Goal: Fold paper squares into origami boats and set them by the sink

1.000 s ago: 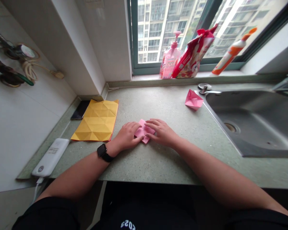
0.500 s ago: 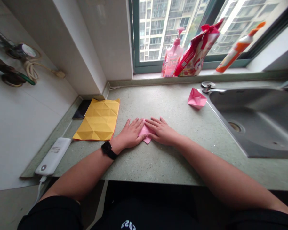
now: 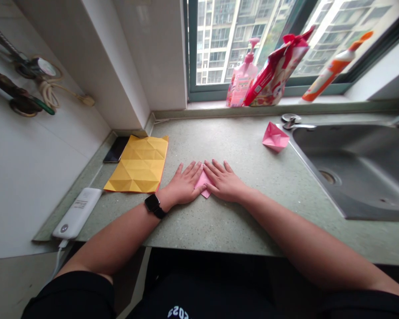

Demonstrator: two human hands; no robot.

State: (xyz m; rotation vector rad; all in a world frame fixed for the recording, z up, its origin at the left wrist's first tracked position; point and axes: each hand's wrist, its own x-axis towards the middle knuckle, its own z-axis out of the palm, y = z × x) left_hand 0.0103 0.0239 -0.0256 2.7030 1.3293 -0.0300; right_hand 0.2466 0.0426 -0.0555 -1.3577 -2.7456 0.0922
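Note:
A small folded pink paper (image 3: 204,180) lies flat on the speckled green-grey counter (image 3: 199,226), its pointed corner facing me. Pressing on its left side is my left hand (image 3: 185,184), fingers stretched out flat, with a dark watch on the wrist. My right hand (image 3: 224,180) lies flat over the right side, fingers also extended. Both thumbs come near each other across the paper's lower part. The hands cover the paper's side edges. Off to the right, a folded pink paper shape (image 3: 275,138) stands by the sink.
Creased yellow paper (image 3: 139,164) lies at left, partly over a dark phone (image 3: 116,149). A white power bank (image 3: 78,212) with a cable sits near the front-left edge. The steel sink (image 3: 355,173) is at right. A pump bottle (image 3: 242,82), red bag (image 3: 277,73) and orange-white bottle (image 3: 330,73) line the windowsill.
The view has shifted slightly, so everything sits a little farther right. Both hands stay flat on the pink paper, with only a slight shift of the fingers.

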